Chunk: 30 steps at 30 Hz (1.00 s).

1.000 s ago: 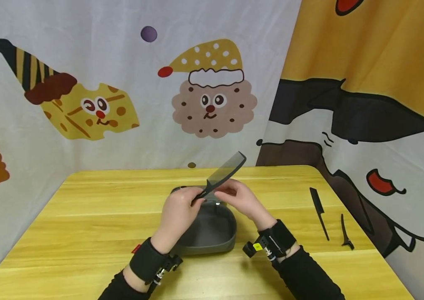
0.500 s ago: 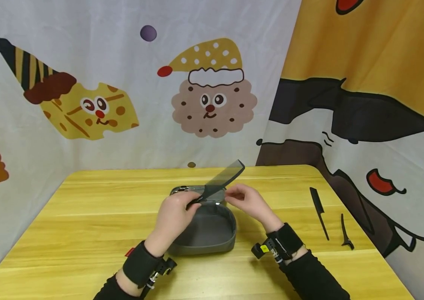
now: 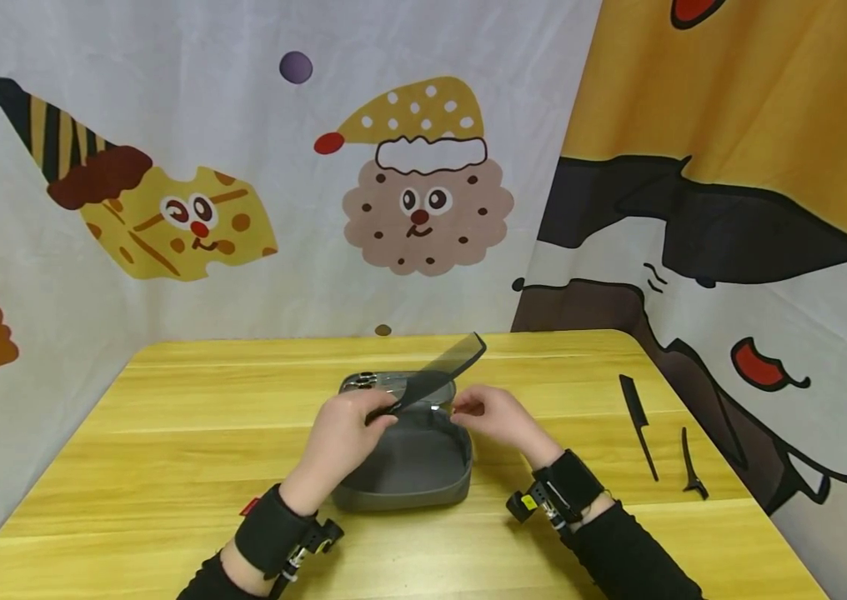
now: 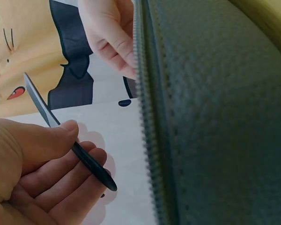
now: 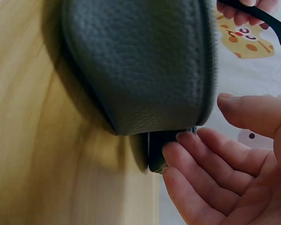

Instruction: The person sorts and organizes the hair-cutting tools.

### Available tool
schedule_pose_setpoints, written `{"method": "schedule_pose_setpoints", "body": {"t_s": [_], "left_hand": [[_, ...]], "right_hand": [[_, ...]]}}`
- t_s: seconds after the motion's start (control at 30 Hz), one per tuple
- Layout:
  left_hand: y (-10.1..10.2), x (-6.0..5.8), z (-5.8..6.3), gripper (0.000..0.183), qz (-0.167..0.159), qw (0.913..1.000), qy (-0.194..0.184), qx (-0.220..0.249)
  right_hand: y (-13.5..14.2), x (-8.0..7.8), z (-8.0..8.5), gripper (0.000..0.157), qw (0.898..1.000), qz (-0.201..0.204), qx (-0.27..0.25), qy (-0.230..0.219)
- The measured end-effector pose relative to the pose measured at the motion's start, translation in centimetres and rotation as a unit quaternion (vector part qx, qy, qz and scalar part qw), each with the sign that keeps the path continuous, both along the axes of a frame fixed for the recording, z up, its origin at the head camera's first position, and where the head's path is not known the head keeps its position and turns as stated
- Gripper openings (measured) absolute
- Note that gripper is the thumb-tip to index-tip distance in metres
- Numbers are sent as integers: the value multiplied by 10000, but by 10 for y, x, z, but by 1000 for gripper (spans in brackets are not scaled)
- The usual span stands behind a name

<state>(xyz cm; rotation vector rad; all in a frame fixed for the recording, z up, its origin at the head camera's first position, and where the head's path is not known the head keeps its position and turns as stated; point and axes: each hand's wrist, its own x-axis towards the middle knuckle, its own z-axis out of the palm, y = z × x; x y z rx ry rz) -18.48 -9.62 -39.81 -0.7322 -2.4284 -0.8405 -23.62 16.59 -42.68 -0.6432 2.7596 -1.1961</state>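
Note:
In the head view my left hand pinches the handle of a black comb between thumb and fingers. The comb slants up to the right, above the back of a grey zip case. This case stands unzipped, its lid laid back behind it. Scissor-like tools show at the lid's left end, too small to make out fully. By the case's back right corner is my right hand. In the right wrist view its fingers are loosely bent at the lid, with nothing held; I cannot tell whether they touch it.
On the right side of the wooden table lie a black tail comb and a black hair clip. A small red tag shows beside the left wrist. A printed cloth hangs behind the table.
My left hand has come down and slightly left with the comb, now lower over the lid. The right hand has moved away from the comb, rightward and down toward the case corner.

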Motion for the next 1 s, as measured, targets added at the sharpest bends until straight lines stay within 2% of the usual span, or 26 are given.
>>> {"method": "schedule_pose_setpoints", "body": {"t_s": [0.37, 0.5, 0.63, 0.83, 1.0], "left_hand": [[-7, 5, -4, 23, -152, 9978, -484, -417], [-10, 8, -5, 21, -247, 9960, -663, -539], [-12, 8, -7, 21, -363, 9946, -688, -685], [-16, 9, -12, 22, -517, 9917, -811, -856], [-18, 10, -15, 22, -598, 9893, -902, -978]], "right_hand": [[2, -1, -7, 13, 9990, 47, 365, -258], [2, 0, -6, 16, 9986, 29, 390, -351], [3, 0, -6, 19, 9978, -92, 458, -463], [2, 0, -8, 14, 9981, -258, 441, -357], [-1, 0, -7, 11, 9972, -459, 398, -448]]}}
